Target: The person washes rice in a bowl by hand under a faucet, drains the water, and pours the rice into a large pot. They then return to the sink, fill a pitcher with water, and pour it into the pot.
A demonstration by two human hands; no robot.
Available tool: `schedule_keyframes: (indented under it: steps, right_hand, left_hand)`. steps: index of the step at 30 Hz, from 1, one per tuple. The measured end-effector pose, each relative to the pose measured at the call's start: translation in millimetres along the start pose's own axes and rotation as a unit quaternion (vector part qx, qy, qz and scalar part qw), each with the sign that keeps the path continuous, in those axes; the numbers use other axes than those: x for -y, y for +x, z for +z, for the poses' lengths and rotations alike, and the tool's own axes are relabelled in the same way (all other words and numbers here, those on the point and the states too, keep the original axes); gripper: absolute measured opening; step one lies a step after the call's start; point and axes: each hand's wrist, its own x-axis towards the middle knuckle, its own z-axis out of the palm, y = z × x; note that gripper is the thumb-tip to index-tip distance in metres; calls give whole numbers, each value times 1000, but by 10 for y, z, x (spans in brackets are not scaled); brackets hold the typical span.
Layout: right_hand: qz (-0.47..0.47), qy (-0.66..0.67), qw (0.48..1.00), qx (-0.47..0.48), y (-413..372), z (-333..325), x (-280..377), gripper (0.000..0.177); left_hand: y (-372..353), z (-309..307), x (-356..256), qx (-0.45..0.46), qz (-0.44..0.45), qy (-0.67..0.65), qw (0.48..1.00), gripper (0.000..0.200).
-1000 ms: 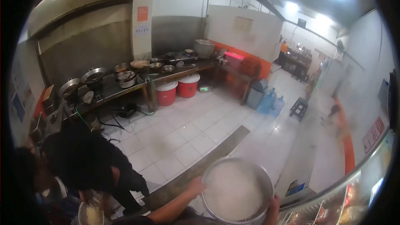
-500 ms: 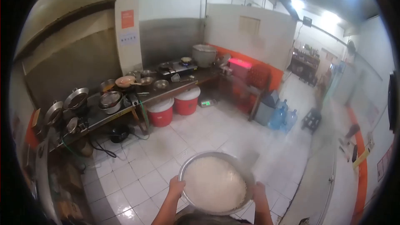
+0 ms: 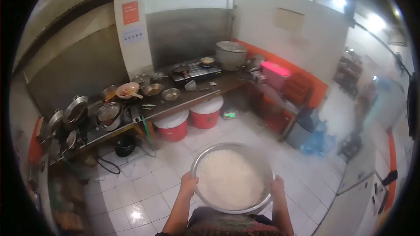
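Observation:
A wide metal basin (image 3: 262, 164) is held out in front of my body, above the tiled floor. Pale, rice-like grain (image 3: 228, 179) fills much of it, with bare metal wall showing on the right. My left hand (image 3: 189, 184) is closed around the basin's left rim. On the opposite side, my right hand (image 3: 277, 185) grips the right rim. Some fingers of both hands are hidden by the basin's edge.
Along the left and back runs a counter (image 3: 183, 105) with pans, bowls, a gas stove (image 3: 197, 71) and a large pot (image 3: 231, 57). Beneath are two red buckets (image 3: 173, 132) with white lids and a lit scale (image 3: 230, 115). Blue water bottles (image 3: 318, 142) stand right.
My view has turned and come nearer to the counter, buckets and scale. The basin is still held by both hands, now slightly higher and further right in view.

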Motion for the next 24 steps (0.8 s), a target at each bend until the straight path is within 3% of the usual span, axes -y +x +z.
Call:
schedule_keyframes:
  steps: [4, 7, 8, 11, 15, 20, 24]
  right_hand:
    - [8, 105, 987, 122, 611, 666, 1006, 30]
    - [16, 69, 980, 188, 1695, 1226, 909, 28]
    - [-12, 39, 982, 183, 1948, 1395, 977, 26]
    - [70, 82, 972, 211, 2851, 1911, 885, 25]
    - [74, 87, 979, 170, 3682, 2301, 1296, 24]
    - [31, 110, 970, 213, 4925, 2360, 1609, 29]
    - [-25, 166, 964, 208, 5936, 2687, 2102, 32]
  left_hand:
    - [556, 274, -349, -62, -12, -27, 998, 33]
    - [1318, 542, -502, -84, -3, -76, 994, 35]
    - [1563, 654, -591, -95, -4, -81, 992, 35]
    - [2341, 919, -605, -122, -6, -30, 992, 37]
    - [3579, 1531, -604, -105, 14, -34, 994, 39]
    - [4653, 2397, -1214, -13, 33, -88, 996, 42]
    - [5614, 3116, -1498, -27, -4, -75, 997, 43]
